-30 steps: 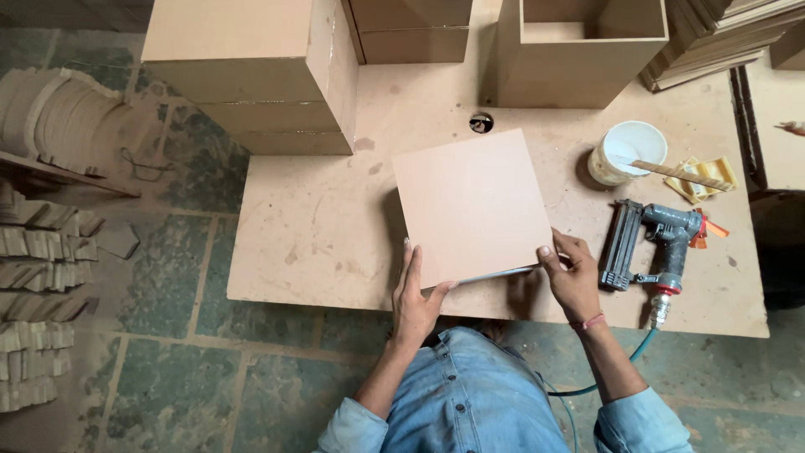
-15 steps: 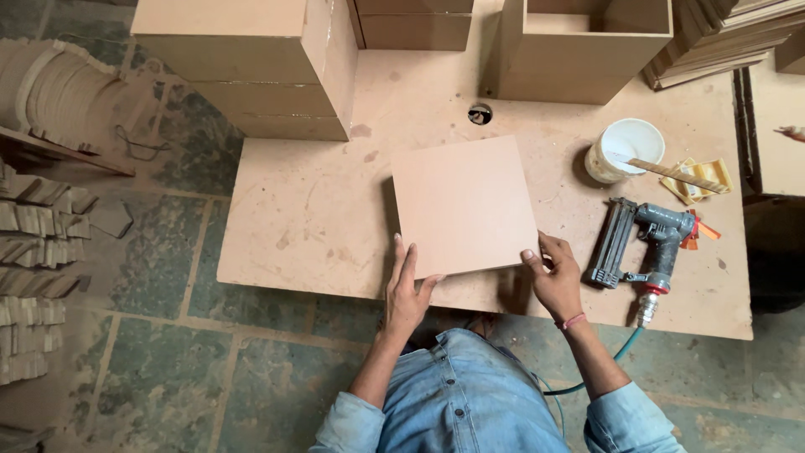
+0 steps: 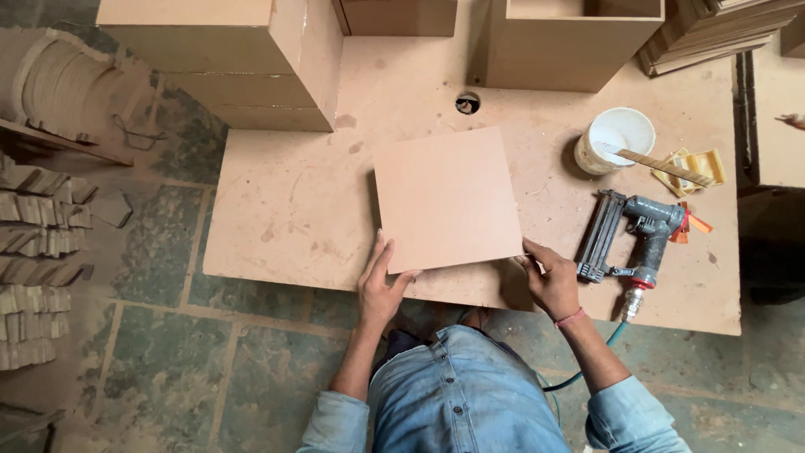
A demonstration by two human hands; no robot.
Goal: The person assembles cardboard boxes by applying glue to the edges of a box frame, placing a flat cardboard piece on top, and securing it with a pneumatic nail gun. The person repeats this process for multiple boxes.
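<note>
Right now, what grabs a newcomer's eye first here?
The square brown panel at the middle of the workboard, with the left hand at its near left corner and the right hand at its near right corner. Just right of it lies a grey nail gun, with a white bucket behind that.
</note>
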